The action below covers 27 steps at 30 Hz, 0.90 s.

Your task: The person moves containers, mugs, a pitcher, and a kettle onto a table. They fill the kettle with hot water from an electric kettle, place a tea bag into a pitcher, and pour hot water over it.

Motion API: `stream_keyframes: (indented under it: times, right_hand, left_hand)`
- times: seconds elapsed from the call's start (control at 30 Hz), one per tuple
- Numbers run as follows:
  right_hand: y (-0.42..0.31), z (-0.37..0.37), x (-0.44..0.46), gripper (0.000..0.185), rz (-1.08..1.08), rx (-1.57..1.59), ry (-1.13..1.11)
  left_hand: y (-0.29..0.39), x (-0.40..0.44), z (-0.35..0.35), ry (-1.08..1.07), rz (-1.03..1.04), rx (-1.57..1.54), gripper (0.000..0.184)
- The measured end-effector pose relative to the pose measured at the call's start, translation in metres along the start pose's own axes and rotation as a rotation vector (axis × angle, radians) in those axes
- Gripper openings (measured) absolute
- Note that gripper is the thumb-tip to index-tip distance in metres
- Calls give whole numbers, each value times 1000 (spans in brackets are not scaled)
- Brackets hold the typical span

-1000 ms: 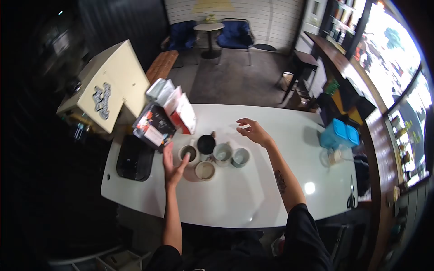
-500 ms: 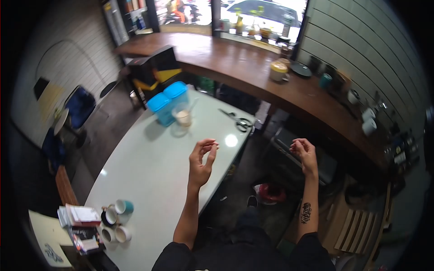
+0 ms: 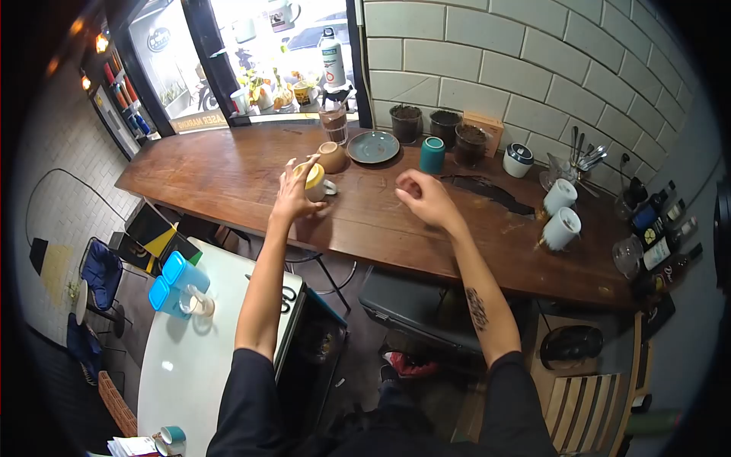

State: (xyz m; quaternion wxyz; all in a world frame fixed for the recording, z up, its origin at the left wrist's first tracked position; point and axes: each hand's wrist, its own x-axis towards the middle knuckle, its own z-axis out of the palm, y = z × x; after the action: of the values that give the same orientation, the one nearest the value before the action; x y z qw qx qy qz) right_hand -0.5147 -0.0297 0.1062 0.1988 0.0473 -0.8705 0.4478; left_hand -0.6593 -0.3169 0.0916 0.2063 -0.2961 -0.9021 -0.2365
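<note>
1. The yellow-topped cup (image 3: 314, 187) stands upright on the wooden bench (image 3: 365, 222), its long axis vertical; the handle points right, toward the right hand.
2. The left hand (image 3: 289, 199) spreads fingers and thumb around it, probably to suit the round wall and leave the handle free; firm contact cannot be told.
3. The tan cup (image 3: 330, 158) sits just behind.
4. Well apart, the right hand (image 3: 434, 204) curls loosely, apparently holding nothing, near the teal cup (image 3: 432, 156).

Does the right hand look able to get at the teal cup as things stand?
Probably yes: the teal cup stands just beyond the right hand, and nothing visible blocks the way between them.
</note>
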Motion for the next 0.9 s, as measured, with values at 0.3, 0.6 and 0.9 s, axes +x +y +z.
stream_keyframes:
  times: [0.3,0.6,0.9]
  right_hand:
    - [40,104,122,45,-161,-145,-89]
    - [37,160,210,74,-293,-618,-349]
    - [22,192,225,20,-394,-669,-349]
  left_hand:
    - [-6,35,-5,-395,-115,215,82]
    - [2,-86,-71,408,-394,-1255,61]
    - [36,-368,-85,812,-606,-1939,76]
